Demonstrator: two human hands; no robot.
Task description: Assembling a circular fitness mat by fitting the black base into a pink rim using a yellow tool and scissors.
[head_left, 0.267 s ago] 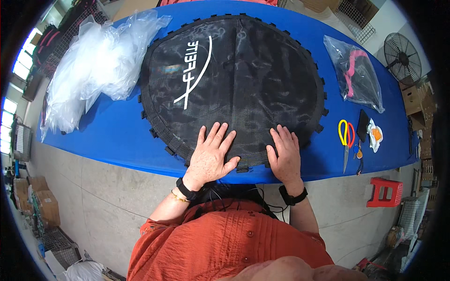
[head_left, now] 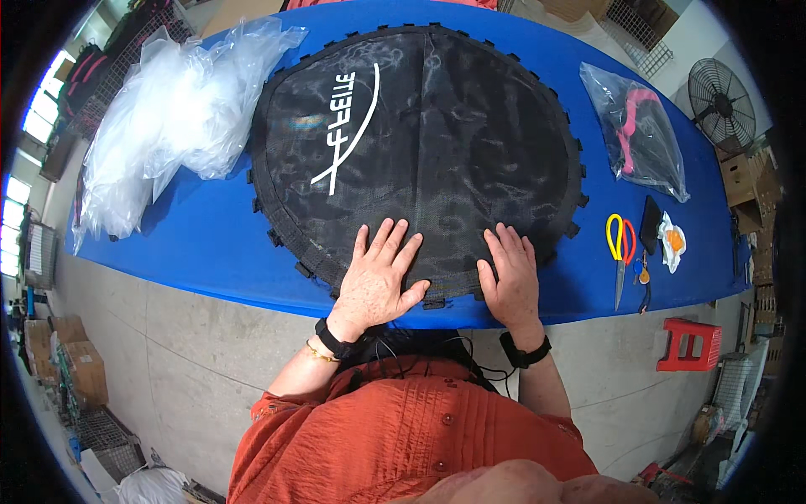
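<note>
A round black mesh trampoline mat (head_left: 470, 151) lies spread on the blue-covered table (head_left: 201, 260), with small black tabs all around its rim and a white printed logo on its left part. My left hand (head_left: 379, 275) rests flat on the mat's near edge, fingers apart and pointing away from me. To the right of it, my right hand (head_left: 510, 281) also lies flat on the near edge, with the fingers stretched out. Neither hand holds anything. A faint crease runs down the middle of the mat between far and near edge.
Clear plastic bags (head_left: 185, 118) are heaped at the table's left. On the right lie a clear bag (head_left: 638, 134) with a pink strip, scissors (head_left: 620, 252) with yellow and red handles, a dark flat object (head_left: 651, 225) and a crumpled white wrapper (head_left: 672, 244). A red stool (head_left: 688, 344) stands on the floor.
</note>
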